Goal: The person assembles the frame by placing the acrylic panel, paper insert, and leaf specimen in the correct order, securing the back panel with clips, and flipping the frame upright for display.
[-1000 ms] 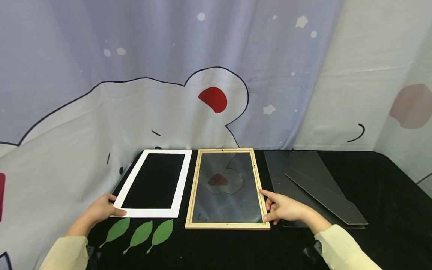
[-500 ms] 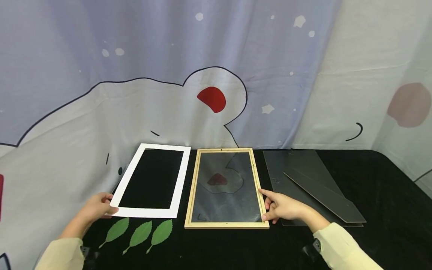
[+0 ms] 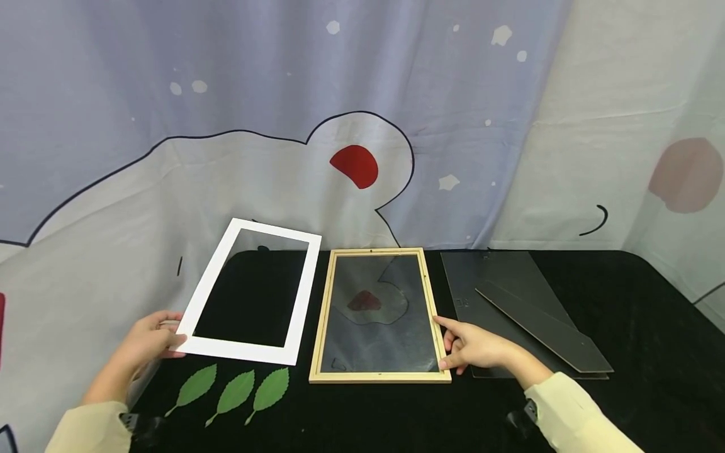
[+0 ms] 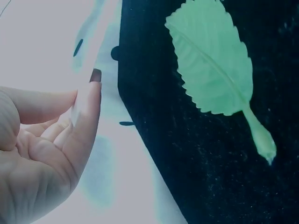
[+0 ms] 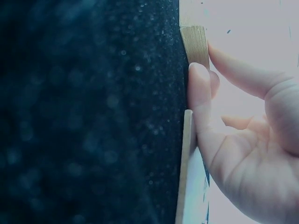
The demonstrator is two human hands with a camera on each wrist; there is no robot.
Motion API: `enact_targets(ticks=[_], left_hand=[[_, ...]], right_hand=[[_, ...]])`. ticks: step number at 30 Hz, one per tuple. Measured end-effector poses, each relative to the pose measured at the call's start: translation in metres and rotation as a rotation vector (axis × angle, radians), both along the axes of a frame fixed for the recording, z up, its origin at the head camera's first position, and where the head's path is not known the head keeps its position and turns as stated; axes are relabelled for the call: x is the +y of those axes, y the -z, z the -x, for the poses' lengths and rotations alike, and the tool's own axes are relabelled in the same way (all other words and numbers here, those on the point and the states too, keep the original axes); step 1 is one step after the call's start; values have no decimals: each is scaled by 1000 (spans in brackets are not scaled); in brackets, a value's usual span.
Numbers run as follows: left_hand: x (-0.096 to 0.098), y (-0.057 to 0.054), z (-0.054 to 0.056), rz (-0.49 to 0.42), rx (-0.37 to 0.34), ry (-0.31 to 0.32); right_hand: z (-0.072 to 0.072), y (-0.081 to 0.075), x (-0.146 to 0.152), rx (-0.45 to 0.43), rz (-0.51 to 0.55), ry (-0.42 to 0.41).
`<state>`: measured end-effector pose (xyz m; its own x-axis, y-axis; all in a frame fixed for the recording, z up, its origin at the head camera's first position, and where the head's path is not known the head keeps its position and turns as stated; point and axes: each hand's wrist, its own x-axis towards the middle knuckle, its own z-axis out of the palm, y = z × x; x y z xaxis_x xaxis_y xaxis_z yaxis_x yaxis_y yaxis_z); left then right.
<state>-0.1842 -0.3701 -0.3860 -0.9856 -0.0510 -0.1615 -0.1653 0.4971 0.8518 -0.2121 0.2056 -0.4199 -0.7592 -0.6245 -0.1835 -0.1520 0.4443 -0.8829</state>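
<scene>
My left hand [image 3: 148,340] pinches the near left corner of a white picture mat [image 3: 238,351], thumb on top and fingers beneath. The mat is tilted, its far edge raised against the curtain. In the left wrist view it shows edge-on between thumb and fingers, beside a green leaf [image 4: 210,60] with a toothed edge. My right hand [image 3: 476,347] grips the right side of a light wooden picture frame [image 3: 379,377] near its front corner, index finger stretched along the side. The frame lies flat, a clear reflective sheet inside it. The right wrist view shows its wooden corner [image 5: 195,44] between thumb and fingers.
Three green leaves lie in front of the mat, the middle leaf [image 3: 235,393] among them. Dark grey boards lie to the right: a large backing board [image 3: 510,267] with a narrower panel [image 3: 544,330] sloping over it. A patterned curtain [image 3: 272,189] hangs behind the black table.
My left hand has lifted the white mat from the table and shifted left, the mat's far edge rising most. My right hand and the wooden frame have stayed in place.
</scene>
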Motion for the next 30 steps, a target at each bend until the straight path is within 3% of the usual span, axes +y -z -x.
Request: enact_targets(ticks=[9, 15, 22, 30], left_hand=[[3, -13, -6, -75, 20, 0], [11, -19, -10, -220, 39, 6], [32, -15, -17, -384, 23, 1], [70, -7, -25, -403, -2, 4]], right_hand=[[1, 0, 0, -2, -2, 3], [0, -1, 0, -6, -4, 9], [0, 0, 0, -3, 5, -1], [0, 1, 1, -8, 12, 7]])
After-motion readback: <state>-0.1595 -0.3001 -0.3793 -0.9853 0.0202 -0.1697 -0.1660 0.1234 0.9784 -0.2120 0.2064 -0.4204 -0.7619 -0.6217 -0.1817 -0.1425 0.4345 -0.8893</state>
